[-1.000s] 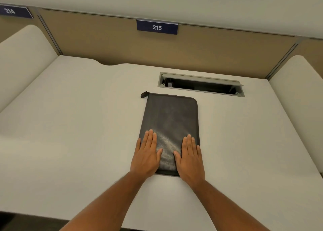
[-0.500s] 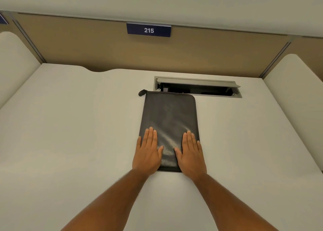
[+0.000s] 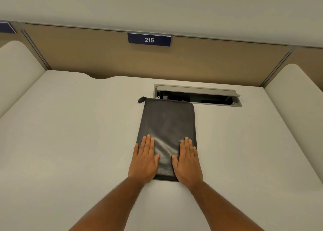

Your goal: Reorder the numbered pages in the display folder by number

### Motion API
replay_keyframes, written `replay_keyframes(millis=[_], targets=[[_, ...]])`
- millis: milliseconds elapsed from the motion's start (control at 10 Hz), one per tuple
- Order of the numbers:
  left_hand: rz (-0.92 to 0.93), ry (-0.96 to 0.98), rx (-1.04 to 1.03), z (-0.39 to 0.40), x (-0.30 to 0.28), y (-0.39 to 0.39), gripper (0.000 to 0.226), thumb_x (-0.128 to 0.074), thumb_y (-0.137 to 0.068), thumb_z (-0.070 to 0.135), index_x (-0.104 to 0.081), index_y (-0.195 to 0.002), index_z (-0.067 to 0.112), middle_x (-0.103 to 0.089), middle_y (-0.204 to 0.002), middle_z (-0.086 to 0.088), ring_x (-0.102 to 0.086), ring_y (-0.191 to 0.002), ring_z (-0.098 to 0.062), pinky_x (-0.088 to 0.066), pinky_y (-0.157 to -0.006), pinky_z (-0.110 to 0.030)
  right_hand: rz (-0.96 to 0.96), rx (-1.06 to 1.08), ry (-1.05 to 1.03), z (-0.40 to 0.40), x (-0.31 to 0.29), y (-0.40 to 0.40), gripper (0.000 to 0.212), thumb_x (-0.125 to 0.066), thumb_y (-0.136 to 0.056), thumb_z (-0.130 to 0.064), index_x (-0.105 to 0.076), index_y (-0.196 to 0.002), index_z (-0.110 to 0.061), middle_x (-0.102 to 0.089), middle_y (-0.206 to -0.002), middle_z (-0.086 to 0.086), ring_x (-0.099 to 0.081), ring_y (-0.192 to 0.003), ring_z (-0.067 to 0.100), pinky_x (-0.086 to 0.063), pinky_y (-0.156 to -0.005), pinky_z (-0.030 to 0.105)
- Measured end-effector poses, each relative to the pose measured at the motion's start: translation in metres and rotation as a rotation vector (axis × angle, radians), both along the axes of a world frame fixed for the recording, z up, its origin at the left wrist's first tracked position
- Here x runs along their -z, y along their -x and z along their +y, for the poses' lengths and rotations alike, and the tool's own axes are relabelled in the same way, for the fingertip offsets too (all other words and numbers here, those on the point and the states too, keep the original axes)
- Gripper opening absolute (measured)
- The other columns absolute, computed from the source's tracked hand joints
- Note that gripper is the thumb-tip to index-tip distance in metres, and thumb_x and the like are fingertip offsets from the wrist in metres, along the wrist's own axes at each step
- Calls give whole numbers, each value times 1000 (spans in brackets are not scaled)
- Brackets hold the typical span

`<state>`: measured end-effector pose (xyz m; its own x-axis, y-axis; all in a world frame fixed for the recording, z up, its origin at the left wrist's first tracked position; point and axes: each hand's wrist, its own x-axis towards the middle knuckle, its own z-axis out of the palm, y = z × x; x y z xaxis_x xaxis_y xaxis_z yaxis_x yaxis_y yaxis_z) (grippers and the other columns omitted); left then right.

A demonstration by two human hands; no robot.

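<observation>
While the folder (image 3: 167, 134) lies zipped on the desk (image 3: 70, 143), both hands, left (image 3: 144, 161) and right (image 3: 187, 162), press flat with straight fingers, likely steadying it before opening.

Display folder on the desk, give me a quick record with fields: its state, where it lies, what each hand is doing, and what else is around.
folder state: display folder closed, zipped, no pages showing
zipper pull: zipper pull at the far left corner
position: flat on the desk, far edge beside the cable tray
left hand: left hand flat on the near left part, fingers straight
right hand: right hand flat on the near right part, fingers straight
label: number plate reads 215
</observation>
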<state>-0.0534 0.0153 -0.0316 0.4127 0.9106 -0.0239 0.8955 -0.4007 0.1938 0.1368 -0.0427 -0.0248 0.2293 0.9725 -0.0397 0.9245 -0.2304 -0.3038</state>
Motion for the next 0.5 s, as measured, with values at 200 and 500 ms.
replay_keyframes(millis=[200,500], targets=[[56,1,-7,0,-2,0,70,-8,-106,54,-18,-160,11,-12,-169,-8,-10,-155,-26,-5,-119,-43,-25,-6,50,-1,1,0,80,-3,-98,-60,3,-163,-15,13,-170,3,11,-157,19,7,-127,36],[24,-141,-15,25,-35,-11,69,-10,-105,52,-36,-156,13,-17,-167,-9,-12,-155,-26,-3,-119,-45,3,-5,54,31,-53,-1,101,28,-76,-71,12,-162,-20,15,-170,-2,14,-157,16,12,-124,36]])
